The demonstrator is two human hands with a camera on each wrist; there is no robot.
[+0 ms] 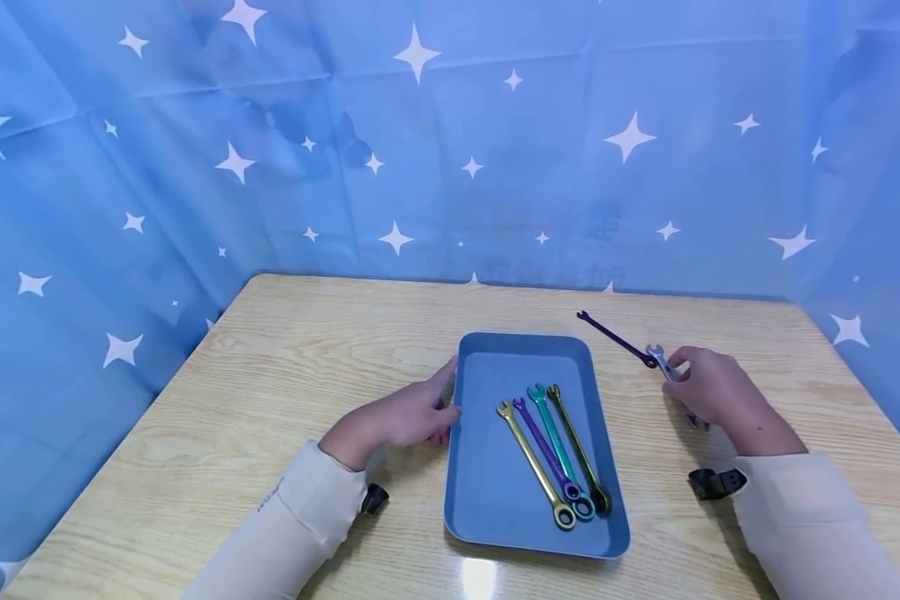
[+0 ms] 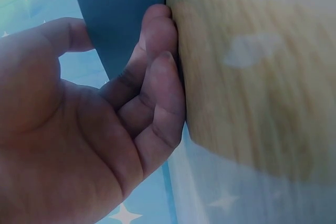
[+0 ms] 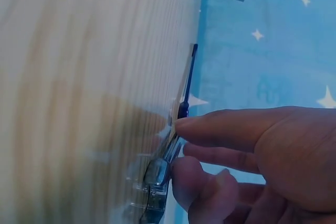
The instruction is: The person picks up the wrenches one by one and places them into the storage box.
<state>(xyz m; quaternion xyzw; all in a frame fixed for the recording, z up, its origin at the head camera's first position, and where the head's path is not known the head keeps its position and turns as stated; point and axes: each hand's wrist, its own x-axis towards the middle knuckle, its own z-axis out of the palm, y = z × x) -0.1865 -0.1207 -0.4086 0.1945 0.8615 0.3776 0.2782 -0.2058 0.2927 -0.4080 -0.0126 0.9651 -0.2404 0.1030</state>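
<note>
Pinching a silver wrench (image 1: 663, 362), the right hand (image 1: 712, 392) has its thumb and fingertips on the shaft, above the right part of the wooden table (image 1: 330, 333). One open end of that wrench pokes out past the fingers, just beside the ring end of a dark purple wrench (image 1: 617, 339); whether the two touch, I cannot tell. The dark purple wrench lies slanted on the table, beyond the tray's far right corner, its open end toward the table's far edge.

The left hand (image 1: 408, 412) grips the left edge of the blue-grey tray (image 1: 487, 500), thumb at the rim and fingers curled against the outer wall. Inside, toward the tray's right edge, lie a gold wrench (image 1: 534, 461), a purple wrench (image 1: 546, 450), a teal wrench (image 1: 557, 445) and an olive-gold wrench (image 1: 576, 446), ring ends bunched near the near right corner. Behind the table hangs a blue star-print curtain (image 1: 435, 125).
</note>
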